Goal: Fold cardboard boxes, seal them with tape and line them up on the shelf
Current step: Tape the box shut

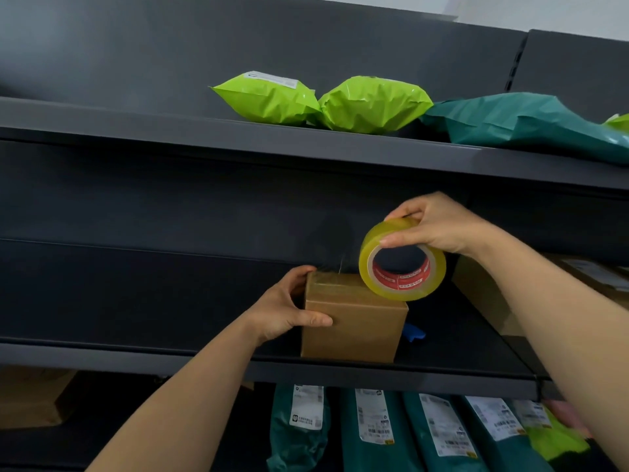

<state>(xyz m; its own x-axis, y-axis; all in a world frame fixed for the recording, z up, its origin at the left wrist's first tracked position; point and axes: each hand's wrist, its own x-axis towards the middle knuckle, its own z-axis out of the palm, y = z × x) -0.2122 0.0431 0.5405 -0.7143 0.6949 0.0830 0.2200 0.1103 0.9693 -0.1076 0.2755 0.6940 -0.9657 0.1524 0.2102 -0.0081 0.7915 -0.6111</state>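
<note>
Sitting on the middle shelf (136, 356) near its front edge, the small brown box (354, 321) looked closed up, with what seemed like glossy tape across its top. The left grip (289, 308) clasped the box's left side. The tape roll (437, 272) was right at the box's top right corner, its rim pinched in the right grip (439, 226), so that hand was nearer the seam.

At mid-frame we see the left hand (286, 310) gripping a closed cardboard box (354, 327) on the dark shelf (136, 356), while the right hand (439, 226) holds a tape roll (403, 258) touching the box's top right.
</note>
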